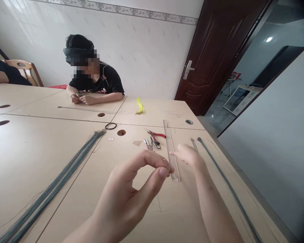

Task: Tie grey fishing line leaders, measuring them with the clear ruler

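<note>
My left hand (139, 189) is in the foreground, thumb and index finger pinched together on a tiny greyish thing too small to name. Just beyond its fingertips lies a clear plastic ruler (170, 145). Over the ruler's right edge, my right hand (188, 156) is held low with one finger stretched across it; nothing shows in its fingers, though they are partly hidden. Left of the ruler are red-handled pliers (157, 135), small scissors (155, 144) and thread snips (147, 144). A thin dark strand (159, 204) shows on the table below my left hand.
A long bundle of blue-grey cords (73, 168) runs along the left, another bundle (225, 182) along the right. Yellow cords (140, 107) and a black ring (110, 126) lie farther back. Across the table (91, 202) sits a person (96, 81). Cable holes (121, 132) pierce the tabletop.
</note>
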{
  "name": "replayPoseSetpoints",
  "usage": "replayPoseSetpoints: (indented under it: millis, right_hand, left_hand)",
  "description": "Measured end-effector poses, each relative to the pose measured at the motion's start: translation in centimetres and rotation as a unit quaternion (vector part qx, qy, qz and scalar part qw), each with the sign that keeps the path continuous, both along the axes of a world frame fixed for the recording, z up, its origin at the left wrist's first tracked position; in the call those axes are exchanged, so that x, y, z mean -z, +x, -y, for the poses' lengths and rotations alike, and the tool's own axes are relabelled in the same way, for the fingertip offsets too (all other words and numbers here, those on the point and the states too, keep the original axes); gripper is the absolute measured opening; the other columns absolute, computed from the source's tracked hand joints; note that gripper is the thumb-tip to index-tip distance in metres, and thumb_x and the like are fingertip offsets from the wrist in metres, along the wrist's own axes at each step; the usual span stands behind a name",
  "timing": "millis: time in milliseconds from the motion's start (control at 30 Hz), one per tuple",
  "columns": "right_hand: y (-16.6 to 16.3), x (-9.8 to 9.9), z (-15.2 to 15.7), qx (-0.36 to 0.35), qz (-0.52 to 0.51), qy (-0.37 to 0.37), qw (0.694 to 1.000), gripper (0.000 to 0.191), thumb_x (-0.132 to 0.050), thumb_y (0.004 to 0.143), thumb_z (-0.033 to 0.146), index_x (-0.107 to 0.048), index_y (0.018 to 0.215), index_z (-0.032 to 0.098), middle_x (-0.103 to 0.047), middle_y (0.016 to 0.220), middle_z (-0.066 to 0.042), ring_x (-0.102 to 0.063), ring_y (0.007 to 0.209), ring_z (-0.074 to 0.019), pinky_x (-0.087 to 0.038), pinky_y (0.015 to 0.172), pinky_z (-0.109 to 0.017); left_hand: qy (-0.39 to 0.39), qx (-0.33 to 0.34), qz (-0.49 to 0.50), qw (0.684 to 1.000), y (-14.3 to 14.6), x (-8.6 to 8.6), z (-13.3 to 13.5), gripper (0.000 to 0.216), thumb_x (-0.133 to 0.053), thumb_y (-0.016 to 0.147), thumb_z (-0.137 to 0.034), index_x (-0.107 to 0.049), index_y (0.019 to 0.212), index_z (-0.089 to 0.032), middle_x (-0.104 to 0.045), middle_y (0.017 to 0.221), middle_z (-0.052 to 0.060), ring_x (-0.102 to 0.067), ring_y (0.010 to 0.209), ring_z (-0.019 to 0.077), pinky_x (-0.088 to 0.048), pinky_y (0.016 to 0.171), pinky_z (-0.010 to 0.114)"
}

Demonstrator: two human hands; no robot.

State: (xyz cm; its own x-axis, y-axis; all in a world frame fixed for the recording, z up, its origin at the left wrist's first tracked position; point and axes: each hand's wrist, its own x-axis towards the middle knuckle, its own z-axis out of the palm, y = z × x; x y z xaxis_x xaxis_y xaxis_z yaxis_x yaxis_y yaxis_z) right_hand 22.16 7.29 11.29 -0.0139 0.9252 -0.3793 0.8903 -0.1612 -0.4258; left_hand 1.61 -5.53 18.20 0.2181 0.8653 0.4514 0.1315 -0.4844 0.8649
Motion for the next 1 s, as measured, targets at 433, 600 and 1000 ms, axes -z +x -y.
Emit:
replayPoseSetpoints:
  millis: [433,600,1000]
  right_hand:
    - [-1.6,-6.9,11.5,-0.213,-0.351,0.361,0.837,0.009,-0.054,0.09,0.018,-0.06,0.096,0.022,-0.062,0.084,0.002,-0.059,0.074,-0.0076,-0.051,0.062,-0.017]
    - [-1.8,-7.0,11.0,-0.239,-0.352,0.364,0.828,0.011,-0.054,0.086,0.01,-0.06,0.087,0.019,-0.06,0.078,0.002,-0.055,0.072,-0.0087,-0.048,0.061,-0.02]
    - [-1.8,-6.3,10.8,-0.301,-0.319,0.539,0.719,0.02,-0.054,0.085,0.002,-0.063,0.097,0.015,-0.064,0.087,-0.004,-0.063,0.08,-0.0127,-0.053,0.064,-0.024]
  left_hand:
    - [-0.031,0.004,-0.171,0.985,0.3,0.8,-0.1,0.014,-0.047,0.093,-0.028,-0.058,0.086,-0.023,-0.058,0.063,-0.004,-0.051,0.052,0.0098,-0.036,0.04,0.016]
    - [-0.049,0.024,-0.172,0.984,0.4,0.8,0.0,0.016,-0.046,0.094,-0.03,-0.058,0.086,-0.024,-0.058,0.063,-0.004,-0.049,0.05,0.009,-0.035,0.039,0.015]
    - [-0.147,0.056,0.034,0.987,0.7,-0.4,-0.1,0.015,-0.054,0.089,-0.026,-0.06,0.076,-0.022,-0.053,0.058,-0.006,-0.047,0.052,0.0053,-0.04,0.047,0.011]
